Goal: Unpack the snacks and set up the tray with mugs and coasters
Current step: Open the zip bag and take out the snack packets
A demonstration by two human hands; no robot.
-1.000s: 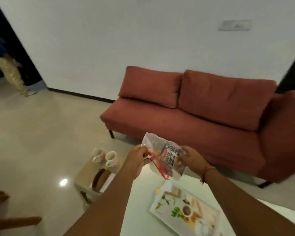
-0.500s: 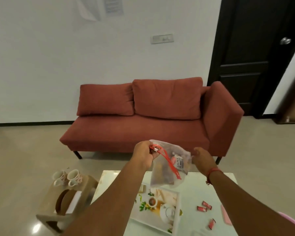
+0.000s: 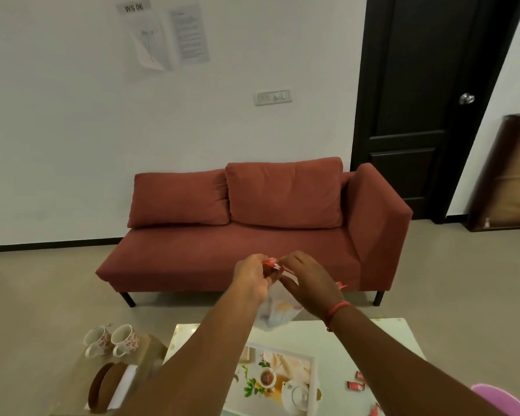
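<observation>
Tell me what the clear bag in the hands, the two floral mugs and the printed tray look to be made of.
Clear bag with red zip strip: thin, soft plastic; translucent and crumpled, contents showing through.
Two floral mugs: glazed ceramic, probably; glossy white with a red flower print.
Printed white-rimmed tray: smooth and glossy with a tea picture; plastic or lacquered wood, cannot tell which.

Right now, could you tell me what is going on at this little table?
A person holds a clear snack bag above the white table, the left hand and right hand both pinching its red-trimmed top. On the table the printed tray has no mugs on it. Two floral mugs and brown coasters sit on the side stool, and a few red packets lie loose on the table.
</observation>
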